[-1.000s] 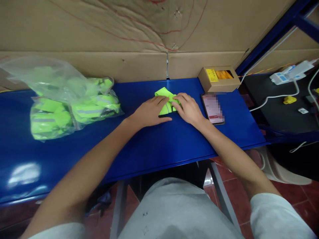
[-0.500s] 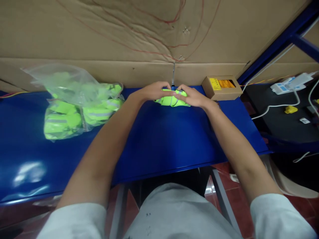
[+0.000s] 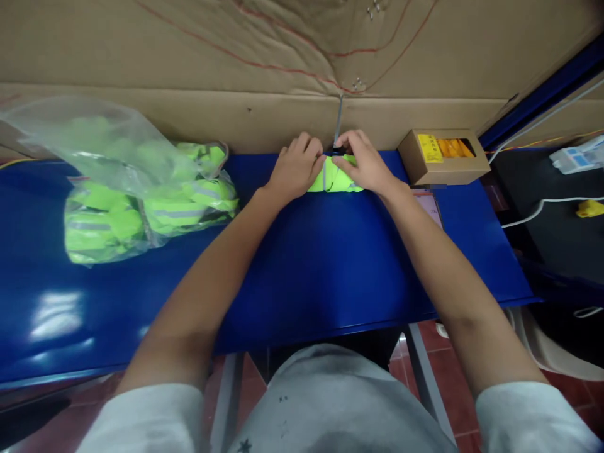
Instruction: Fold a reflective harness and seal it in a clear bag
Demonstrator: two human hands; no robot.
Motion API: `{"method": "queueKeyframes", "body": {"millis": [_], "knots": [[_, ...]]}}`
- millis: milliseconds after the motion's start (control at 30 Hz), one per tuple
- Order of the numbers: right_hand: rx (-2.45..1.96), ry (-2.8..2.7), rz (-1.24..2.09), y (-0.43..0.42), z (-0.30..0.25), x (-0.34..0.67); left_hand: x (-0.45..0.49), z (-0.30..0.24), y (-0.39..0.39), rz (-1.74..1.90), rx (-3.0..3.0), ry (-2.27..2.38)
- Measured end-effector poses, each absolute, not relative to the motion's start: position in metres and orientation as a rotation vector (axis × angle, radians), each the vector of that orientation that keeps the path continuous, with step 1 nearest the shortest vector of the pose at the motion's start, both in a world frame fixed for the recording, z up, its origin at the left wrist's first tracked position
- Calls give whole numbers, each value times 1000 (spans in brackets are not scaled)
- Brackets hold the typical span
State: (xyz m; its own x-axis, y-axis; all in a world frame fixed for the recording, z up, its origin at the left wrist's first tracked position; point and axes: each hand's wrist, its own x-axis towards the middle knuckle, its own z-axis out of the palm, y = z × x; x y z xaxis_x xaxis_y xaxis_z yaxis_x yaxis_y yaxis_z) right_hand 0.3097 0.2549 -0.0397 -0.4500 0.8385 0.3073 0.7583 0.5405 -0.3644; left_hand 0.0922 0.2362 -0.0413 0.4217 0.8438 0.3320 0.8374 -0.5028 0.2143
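A small folded neon-green vest (image 3: 335, 179) with a grey reflective strip lies at the back of the blue table (image 3: 302, 264), against the cardboard wall. My left hand (image 3: 296, 167) grips its left end with the fingers curled over it. My right hand (image 3: 363, 165) holds its right end, pinching a small black part at the top of the bundle. The two hands nearly touch above the vest.
A clear plastic bag (image 3: 127, 189) stuffed with more folded green vests lies at the left. A small cardboard box (image 3: 443, 157) with orange contents stands at the back right. A phone (image 3: 431, 207) lies partly under my right forearm. White cables (image 3: 542, 204) cross a dark surface at the far right.
Both hands have carried the folded vest from the middle of the table to its back edge by the cardboard wall, and now grip it more tightly from above.
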Motion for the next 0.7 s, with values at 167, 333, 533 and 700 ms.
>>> {"method": "queueKeyframes", "body": {"millis": [167,333,533,700], "knots": [[-1442,-2357,69,223,-40,297,91,-41,231,556,2657,1554],[-1397,-2513,-3,207,-42,299,71,-49,221,456,2707,1255],[-1389,-2623,-31,202,-37,296,68,-45,224,277,2709,1227],[-1345,-2706,-78,202,-31,292,82,-35,223,261,2682,1349]]}}
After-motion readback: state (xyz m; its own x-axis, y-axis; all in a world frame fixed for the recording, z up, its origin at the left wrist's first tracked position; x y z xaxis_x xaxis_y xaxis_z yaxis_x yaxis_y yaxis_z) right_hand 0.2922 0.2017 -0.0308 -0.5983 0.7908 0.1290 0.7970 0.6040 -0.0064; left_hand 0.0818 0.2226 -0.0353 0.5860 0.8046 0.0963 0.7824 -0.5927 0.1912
